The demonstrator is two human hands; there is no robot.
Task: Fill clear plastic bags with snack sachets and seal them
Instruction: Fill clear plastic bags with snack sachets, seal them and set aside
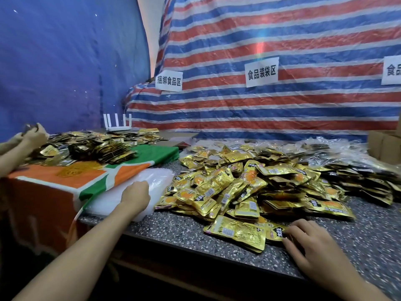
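Several stacked sachets (236, 232) against right hand (310, 246)

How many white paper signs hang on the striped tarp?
3 on the tarp: left sign, middle sign, right sign cut by the frame edge. More may be hidden.

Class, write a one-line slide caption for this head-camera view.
Left hand on the clear bags, right hand touching a small stack of gold sachets beside the heaped pile.

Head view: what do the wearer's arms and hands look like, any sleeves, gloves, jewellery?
The left hand and right hand are ungloved. Both forearms are uncovered to the frame edge, no sleeves showing. No watch, bracelet or ring visible.
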